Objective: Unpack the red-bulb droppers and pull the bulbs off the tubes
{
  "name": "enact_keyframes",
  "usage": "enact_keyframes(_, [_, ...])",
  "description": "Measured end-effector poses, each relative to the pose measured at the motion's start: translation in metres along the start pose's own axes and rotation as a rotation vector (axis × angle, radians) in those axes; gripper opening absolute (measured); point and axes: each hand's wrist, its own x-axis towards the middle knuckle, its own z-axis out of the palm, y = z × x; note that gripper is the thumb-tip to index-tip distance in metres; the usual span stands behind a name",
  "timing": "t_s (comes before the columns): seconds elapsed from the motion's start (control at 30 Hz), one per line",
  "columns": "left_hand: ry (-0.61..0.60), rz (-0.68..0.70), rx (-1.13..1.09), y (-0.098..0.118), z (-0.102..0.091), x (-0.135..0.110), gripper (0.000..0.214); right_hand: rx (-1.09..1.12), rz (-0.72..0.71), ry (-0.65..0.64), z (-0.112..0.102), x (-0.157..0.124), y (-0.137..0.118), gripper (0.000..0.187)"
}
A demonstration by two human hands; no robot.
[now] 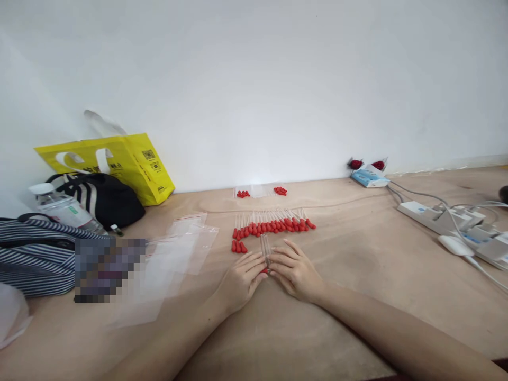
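Forearms stretched forward, left hand (pixel 240 280), right hand (pixel 296 272) palm-down — flanking droppers (pixel 265 247)

Beyond the left hand (pixel 240 280) and right hand (pixel 296 270) I see a plain white wall (pixel 254 79) running the full width. Both rest on a pale wooden desk (pixel 357 264), evenly lit, which meets the wall in a straight seam.
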Motion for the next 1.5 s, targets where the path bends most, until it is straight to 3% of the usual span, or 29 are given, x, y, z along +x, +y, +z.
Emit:
enact_keyframes(0.53, [0.042,0.049,-0.015,0.0017,-0.0071,-0.0038,0.017,-0.025,-0.112,0.137,0.0043,-0.0051,0.0002,0.015])
enact_keyframes(1.17, [0.064,0.047,-0.043,-0.0024,-0.0012,-0.0087,0.021,0.042,-0.066,0.079,0.001,-0.0048,-0.0015,0.015])
enact_keyframes(1.5, [0.056,0.05,-0.017,0.0016,-0.0095,-0.0053,0.02,0.054,-0.051,0.074,-0.0007,-0.0068,0.0019,0.013])
